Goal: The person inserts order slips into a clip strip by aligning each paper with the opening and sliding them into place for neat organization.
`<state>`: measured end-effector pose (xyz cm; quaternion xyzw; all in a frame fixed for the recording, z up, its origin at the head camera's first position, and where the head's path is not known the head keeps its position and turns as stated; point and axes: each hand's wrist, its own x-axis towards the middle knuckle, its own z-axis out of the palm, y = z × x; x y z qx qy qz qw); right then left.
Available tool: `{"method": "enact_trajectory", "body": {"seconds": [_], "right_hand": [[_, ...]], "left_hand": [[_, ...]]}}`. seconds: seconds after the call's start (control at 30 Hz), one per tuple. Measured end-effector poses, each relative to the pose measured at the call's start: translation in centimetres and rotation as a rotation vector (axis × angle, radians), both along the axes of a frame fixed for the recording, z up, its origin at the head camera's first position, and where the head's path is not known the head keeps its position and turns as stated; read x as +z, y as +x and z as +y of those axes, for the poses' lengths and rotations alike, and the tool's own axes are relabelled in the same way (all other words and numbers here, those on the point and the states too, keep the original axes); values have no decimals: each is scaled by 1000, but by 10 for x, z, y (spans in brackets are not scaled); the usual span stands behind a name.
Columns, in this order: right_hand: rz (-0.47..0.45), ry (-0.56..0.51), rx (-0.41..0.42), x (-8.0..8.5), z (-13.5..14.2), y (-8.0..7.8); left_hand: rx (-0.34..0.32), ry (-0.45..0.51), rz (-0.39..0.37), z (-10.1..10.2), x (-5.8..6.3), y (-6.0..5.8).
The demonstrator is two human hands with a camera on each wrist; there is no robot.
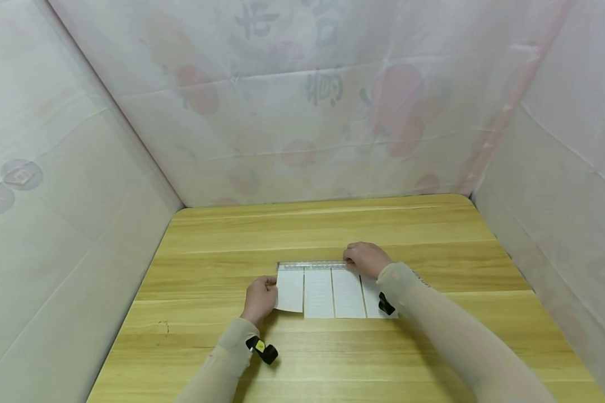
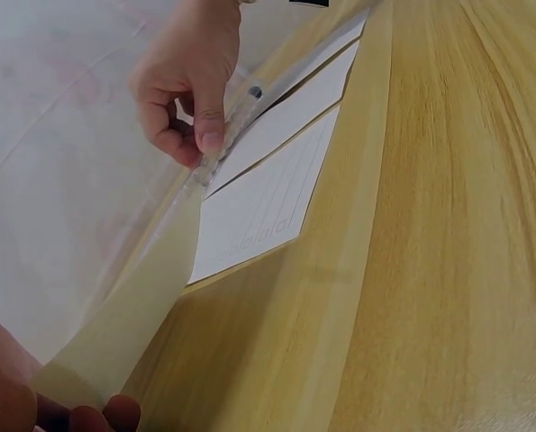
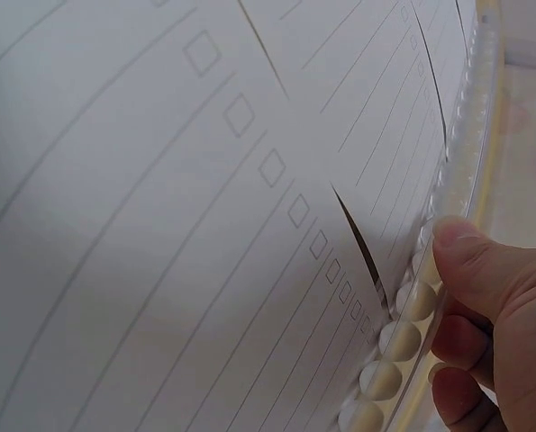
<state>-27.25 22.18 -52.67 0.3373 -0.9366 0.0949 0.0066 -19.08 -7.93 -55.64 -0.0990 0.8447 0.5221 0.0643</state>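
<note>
Several white lined note sheets (image 1: 319, 294) with printed checkboxes lie side by side on the table. A clear plastic strip (image 1: 307, 265) with a row of round bumps (image 3: 400, 340) runs along their far edge. My left hand (image 1: 259, 299) pinches the left edge of the leftmost sheet (image 1: 289, 291), which bends up from the table in the left wrist view. My right hand (image 1: 367, 259) pinches the strip toward its right part, thumb on top and fingers curled below. My right forearm partly hides the rightmost sheet (image 1: 373, 291).
The wood-grain table (image 1: 206, 240) extends around the sheets on all sides. Pale printed cloth walls (image 1: 302, 123) stand behind it and to the left and right. Black wrist cameras (image 1: 263, 350) are strapped over both sleeves.
</note>
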Motion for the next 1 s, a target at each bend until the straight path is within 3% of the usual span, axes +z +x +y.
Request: {"method": "enact_trajectory", "body": {"seconds": [0.43, 0.67, 0.77, 0.9, 1.0], "right_hand": [[8, -1, -1, -3, 1, -1], [20, 1, 20, -5, 4, -2], [21, -2, 21, -5, 4, -2], [15, -3, 12, -4, 3, -1], [13, -4, 13, -3, 2, -1]], "left_hand": [[-37, -83, 46, 0, -1, -2], [-98, -265, 159, -3, 8, 0], [-206, -380, 259, -5, 12, 1], [-495, -550, 335, -9, 14, 2], [-692, -691, 337, -13, 12, 2]]}}
